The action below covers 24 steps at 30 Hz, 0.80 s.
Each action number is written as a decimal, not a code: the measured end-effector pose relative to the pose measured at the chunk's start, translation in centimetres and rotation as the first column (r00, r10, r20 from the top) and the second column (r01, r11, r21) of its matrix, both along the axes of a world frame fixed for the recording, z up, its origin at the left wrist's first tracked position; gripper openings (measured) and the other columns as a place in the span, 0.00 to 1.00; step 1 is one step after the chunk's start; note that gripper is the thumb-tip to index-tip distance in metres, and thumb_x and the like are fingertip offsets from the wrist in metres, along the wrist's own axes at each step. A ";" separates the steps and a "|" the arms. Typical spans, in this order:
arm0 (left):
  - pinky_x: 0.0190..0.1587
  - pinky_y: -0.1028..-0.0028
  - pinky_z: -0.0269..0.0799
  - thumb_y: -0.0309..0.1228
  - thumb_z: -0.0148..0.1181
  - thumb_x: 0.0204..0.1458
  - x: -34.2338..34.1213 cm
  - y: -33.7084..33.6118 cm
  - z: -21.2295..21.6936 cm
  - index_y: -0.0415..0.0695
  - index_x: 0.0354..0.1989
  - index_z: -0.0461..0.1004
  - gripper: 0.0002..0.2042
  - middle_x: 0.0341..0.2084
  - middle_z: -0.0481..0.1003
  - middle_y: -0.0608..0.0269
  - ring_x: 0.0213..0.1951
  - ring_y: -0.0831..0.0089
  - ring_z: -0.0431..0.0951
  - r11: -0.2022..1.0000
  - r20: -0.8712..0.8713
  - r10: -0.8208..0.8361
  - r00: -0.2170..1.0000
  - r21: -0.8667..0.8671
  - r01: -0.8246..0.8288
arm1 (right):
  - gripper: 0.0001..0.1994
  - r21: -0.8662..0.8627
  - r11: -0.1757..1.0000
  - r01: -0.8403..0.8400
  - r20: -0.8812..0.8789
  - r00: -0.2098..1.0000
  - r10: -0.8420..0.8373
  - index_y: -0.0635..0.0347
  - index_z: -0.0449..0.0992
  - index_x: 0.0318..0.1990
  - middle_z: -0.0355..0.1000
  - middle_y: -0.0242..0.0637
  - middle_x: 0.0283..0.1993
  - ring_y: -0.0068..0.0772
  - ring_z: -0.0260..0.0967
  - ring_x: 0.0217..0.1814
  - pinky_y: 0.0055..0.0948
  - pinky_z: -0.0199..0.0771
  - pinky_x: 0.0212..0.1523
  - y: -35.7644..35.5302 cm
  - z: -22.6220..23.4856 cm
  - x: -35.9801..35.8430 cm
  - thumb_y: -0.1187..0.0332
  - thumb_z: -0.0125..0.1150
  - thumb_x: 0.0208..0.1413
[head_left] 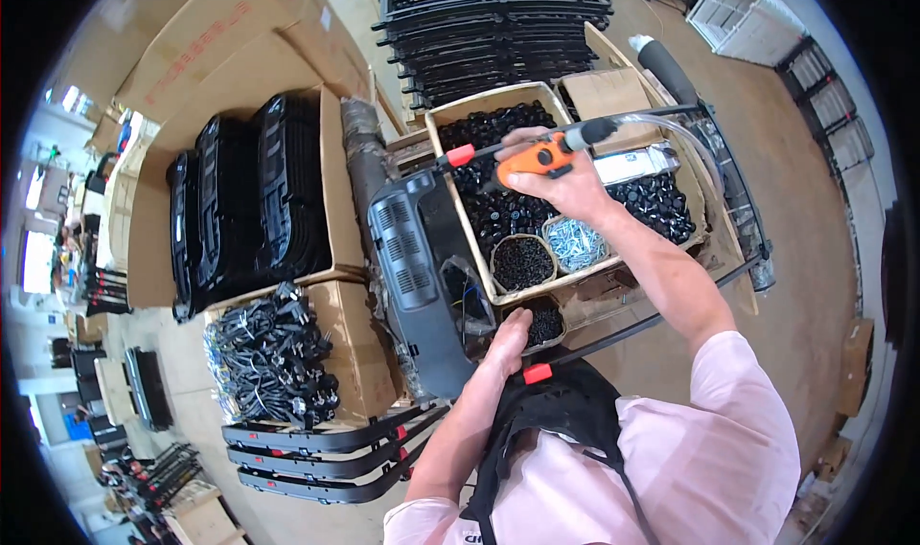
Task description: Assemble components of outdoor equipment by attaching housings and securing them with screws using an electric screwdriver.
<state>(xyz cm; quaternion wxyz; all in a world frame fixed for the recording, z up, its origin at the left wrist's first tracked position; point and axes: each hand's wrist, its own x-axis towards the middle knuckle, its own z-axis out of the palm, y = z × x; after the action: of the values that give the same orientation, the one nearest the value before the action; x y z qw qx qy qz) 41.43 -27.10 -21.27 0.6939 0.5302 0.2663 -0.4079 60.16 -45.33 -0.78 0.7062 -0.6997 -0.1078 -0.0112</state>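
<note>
My right hand [565,186] grips an orange powered screwdriver [537,154] with a grey hose, held level over a cardboard tray [450,176] of small black parts. Its tip points left, toward a grey plastic housing panel [407,258] that stands beside the tray. My left hand [505,339] reaches down into a small round cup of black screws [544,320] at the tray's near edge, fingers curled into it. Two more cups, one of black screws [522,262] and one of silver screws [573,243], sit in the tray.
An open carton of stacked black plastic panels [240,200] lies to the left. A box of black power cords [273,358] sits below it. Black frames with red tabs [326,454] lie at the lower left. Stacked black racks [489,18] stand at the back.
</note>
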 end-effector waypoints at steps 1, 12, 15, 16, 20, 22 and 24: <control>0.71 0.59 0.56 0.44 0.54 0.71 -0.2 -0.1 -1.6 0.41 0.73 0.63 0.28 0.70 0.67 0.55 0.71 0.61 0.62 0.996 0.073 -0.025 0.997 0.091 0.019 | 0.25 -0.034 0.999 0.028 0.032 0.999 -0.027 0.60 0.76 0.60 0.82 0.38 0.53 0.29 0.79 0.56 0.32 0.79 0.61 -1.6 0.0 -0.2 0.69 0.76 0.54; 0.49 0.58 0.79 0.37 0.61 0.65 15.0 -6.0 -0.3 0.46 0.58 0.75 0.17 0.44 0.78 0.48 0.44 0.54 0.82 0.634 0.533 -0.590 0.607 0.771 -0.062 | 0.28 0.004 0.960 0.282 -0.223 0.936 -0.274 0.65 0.73 0.61 0.80 0.44 0.55 0.34 0.78 0.59 0.37 0.78 0.64 -17.2 -7.3 -5.3 0.69 0.76 0.53; 0.55 0.52 0.77 0.34 0.66 0.61 19.7 -8.5 -1.4 0.50 0.62 0.72 0.21 0.51 0.71 0.44 0.54 0.44 0.77 0.427 0.432 -0.765 0.478 0.896 -0.126 | 0.29 0.131 0.947 0.293 -0.313 0.919 -0.241 0.63 0.72 0.61 0.79 0.44 0.55 0.33 0.77 0.59 0.37 0.77 0.65 -18.4 -9.2 -6.6 0.67 0.77 0.53; 0.55 0.50 0.77 0.33 0.66 0.60 20.8 -9.0 -2.0 0.50 0.63 0.71 0.22 0.53 0.71 0.44 0.55 0.42 0.76 0.383 0.364 -0.811 0.458 0.922 -0.055 | 0.28 0.144 0.950 0.277 -0.318 0.922 -0.221 0.63 0.72 0.60 0.79 0.43 0.55 0.32 0.77 0.58 0.36 0.77 0.65 -18.8 -9.8 -6.8 0.67 0.77 0.53; 0.49 0.50 0.80 0.31 0.61 0.63 23.3 -9.1 -5.1 0.47 0.55 0.72 0.14 0.49 0.70 0.44 0.51 0.43 0.78 0.239 0.224 -0.931 0.287 0.971 0.018 | 0.28 0.114 0.957 0.268 -0.382 0.901 -0.206 0.63 0.72 0.62 0.79 0.42 0.55 0.31 0.77 0.58 0.34 0.77 0.64 -19.3 -10.3 -6.4 0.69 0.76 0.53; 0.48 0.50 0.80 0.31 0.60 0.63 23.6 -9.2 -6.0 0.45 0.53 0.71 0.13 0.49 0.71 0.44 0.51 0.43 0.79 0.235 0.222 -0.937 0.270 0.972 0.017 | 0.29 0.149 0.944 0.293 -0.402 0.890 -0.213 0.63 0.72 0.62 0.79 0.42 0.55 0.31 0.77 0.58 0.34 0.77 0.64 -18.9 -11.2 -5.6 0.70 0.76 0.53; 0.49 0.49 0.79 0.32 0.60 0.64 23.6 -9.4 -6.2 0.41 0.52 0.72 0.12 0.49 0.72 0.43 0.51 0.42 0.79 0.246 0.231 -0.932 0.281 0.969 0.019 | 0.29 0.186 0.924 0.334 -0.363 0.897 -0.251 0.63 0.73 0.62 0.78 0.42 0.55 0.31 0.77 0.57 0.33 0.77 0.64 -18.1 -13.4 -4.2 0.72 0.75 0.53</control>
<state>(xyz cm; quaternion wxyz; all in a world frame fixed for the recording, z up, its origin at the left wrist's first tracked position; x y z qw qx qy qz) 65.06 -36.45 -27.45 0.1546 0.9654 -0.1559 -0.1405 55.96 -63.45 -14.23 0.7846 -0.6077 0.1222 -0.0127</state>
